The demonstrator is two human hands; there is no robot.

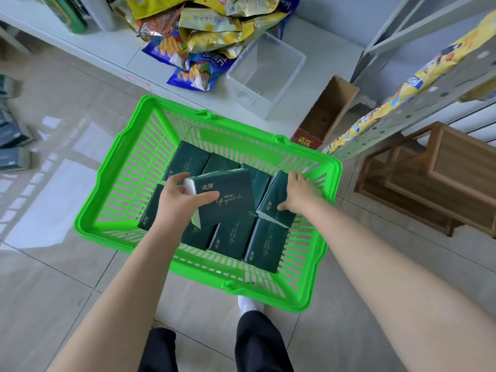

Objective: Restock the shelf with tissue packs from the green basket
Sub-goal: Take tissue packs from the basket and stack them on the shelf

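Green plastic forms the slatted basket point(86, 224), which stands on the pale tiled floor point(53, 277) just ahead of the person's feet. Dark green tissue packs point(268, 242) lie flat across its bottom, from the far left corner to the near right corner. The left hand point(177, 200) holds one pack point(230, 194) raised above the middle of the basket, thumb flat on the printed face and fingers curled round the white end. The right hand point(298, 197) grips a second pack point(273, 208) near the basket's right edge; this pack stands tilted on its long side, with the thumb on its face and the fingers hooked over its upper edge. Beyond the basket's far edge a low white shelf point(94, 47) carries a heap of snack bags point(214, 30) and a clear tub point(268, 76). More dark packs point(13, 157) sit well apart to the left.
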